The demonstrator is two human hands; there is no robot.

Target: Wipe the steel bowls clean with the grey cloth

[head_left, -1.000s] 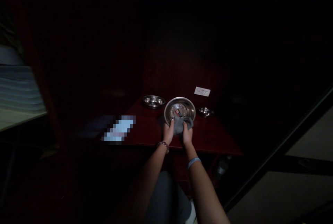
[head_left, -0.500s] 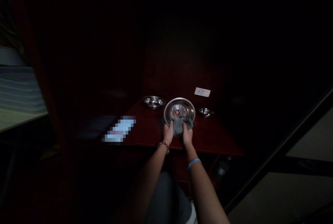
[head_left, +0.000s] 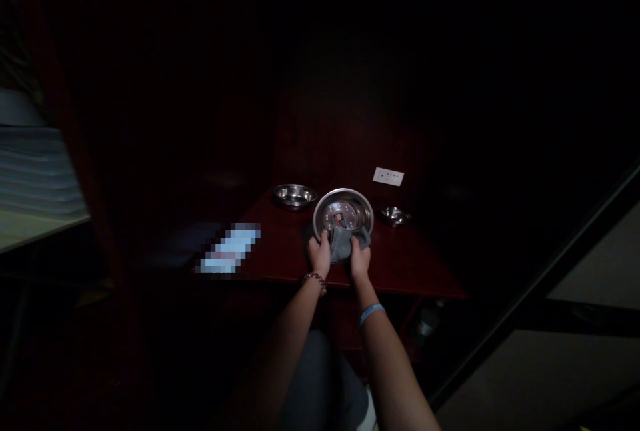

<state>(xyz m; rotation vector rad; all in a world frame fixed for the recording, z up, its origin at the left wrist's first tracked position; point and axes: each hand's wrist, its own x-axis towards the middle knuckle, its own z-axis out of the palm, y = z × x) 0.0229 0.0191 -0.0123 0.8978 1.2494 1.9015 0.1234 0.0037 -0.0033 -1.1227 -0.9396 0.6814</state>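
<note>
L grip (head_left: 320,254) holds tilted metal bowl (head_left: 353,209), R grip (head_left: 359,259) w/ grey cloth (head_left: 341,244) against it, over red tbl (head_left: 283,247).

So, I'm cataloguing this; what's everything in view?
Large round steel bowl: 1, silver, both hands
Fabric cloth: 1, grey, bowl's near rim
Smaller round steel bowls: 2, silver, flanking it
Wooden table: 1, dark red, below
Rectangular socket plate: 1, white, back wall
Pixelated rectangle: 1, light blue, table's left
Layered stack: 1, pale, far left
Bottle: 1, colour unclear, below table
Beaded bracelet: 1, dark, left wrist
Wristband: 1, light blue, right wrist
Trousers: 1 pair, dark grey, bottom
Left hand: 1, bare, on bowl
Right hand: 1, bare, on cloth
</note>
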